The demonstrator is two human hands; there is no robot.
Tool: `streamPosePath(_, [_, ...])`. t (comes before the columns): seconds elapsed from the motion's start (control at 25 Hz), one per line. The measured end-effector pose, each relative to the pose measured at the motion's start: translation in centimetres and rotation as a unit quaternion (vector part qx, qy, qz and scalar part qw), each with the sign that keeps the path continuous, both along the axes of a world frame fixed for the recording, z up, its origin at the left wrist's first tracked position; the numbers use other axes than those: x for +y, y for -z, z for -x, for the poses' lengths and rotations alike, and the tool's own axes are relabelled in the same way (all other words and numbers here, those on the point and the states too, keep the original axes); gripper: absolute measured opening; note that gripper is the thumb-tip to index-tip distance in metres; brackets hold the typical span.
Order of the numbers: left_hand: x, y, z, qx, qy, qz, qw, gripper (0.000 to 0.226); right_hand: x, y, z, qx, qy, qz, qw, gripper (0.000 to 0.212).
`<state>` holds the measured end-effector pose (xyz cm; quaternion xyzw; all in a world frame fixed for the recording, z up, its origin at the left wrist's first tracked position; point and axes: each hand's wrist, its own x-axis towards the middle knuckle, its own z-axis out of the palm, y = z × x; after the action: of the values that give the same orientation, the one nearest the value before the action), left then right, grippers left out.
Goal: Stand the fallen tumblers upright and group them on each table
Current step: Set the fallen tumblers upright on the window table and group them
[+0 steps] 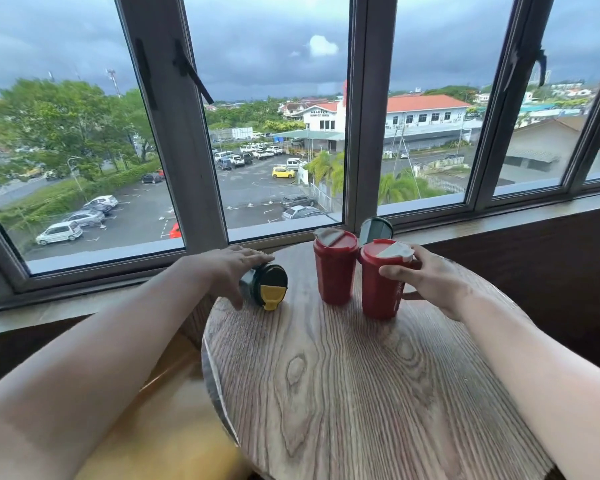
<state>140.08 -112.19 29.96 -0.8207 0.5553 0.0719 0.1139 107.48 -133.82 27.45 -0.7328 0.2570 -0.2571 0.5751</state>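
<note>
A dark tumbler point(264, 286) with a yellow lid flap lies on its side at the far left edge of the round wooden table point(343, 382). My left hand point(231, 268) wraps over it from above. Two red tumblers stand upright: one point(335, 266) at the table's back middle, the other point(381, 282) just right of it. My right hand point(430, 282) grips that right red tumbler by its side. Behind the red ones a dark grey tumbler point(376, 229) stands upright, mostly hidden.
A wooden window ledge point(499, 220) runs directly behind the table, under large framed windows. A dark wall panel sits to the right. A yellowish wooden seat point(160, 427) lies low on the left beside the table.
</note>
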Motion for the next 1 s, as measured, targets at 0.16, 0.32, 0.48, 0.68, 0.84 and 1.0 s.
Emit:
streamPosePath(0.16, [-0.3,0.9,-0.2,-0.023,0.050,0.095,0.994,0.105,0.1,0.0,-0.1,0.002,0.006,-0.006,1.000,0.048])
streamPosePath(0.32, [0.7,1.0,-0.3,-0.050,0.105,0.147,0.982,0.090,0.3,-0.1,-0.1,-0.001,0.007,-0.011,1.000,0.050])
streamPosePath(0.48, [1.8,1.2,-0.3,0.005,0.102,0.167,0.981,0.090,0.4,-0.4,0.0,0.005,0.002,-0.013,1.000,0.049])
streamPosePath(0.68, [2.5,0.7,3.8,0.356,0.040,0.297,0.885,0.075,0.0,-0.3,0.1,0.015,-0.003,-0.014,1.000,0.050])
streamPosePath(0.84, [2.0,2.4,7.9,0.571,-0.001,0.268,0.776,0.072,-0.2,-0.3,0.2,0.027,-0.007,-0.009,1.000,0.058])
streamPosePath(1.0, [1.2,4.3,9.5,0.611,-0.017,0.260,0.748,0.066,-0.4,-0.5,0.4,0.037,-0.005,-0.004,0.999,0.063])
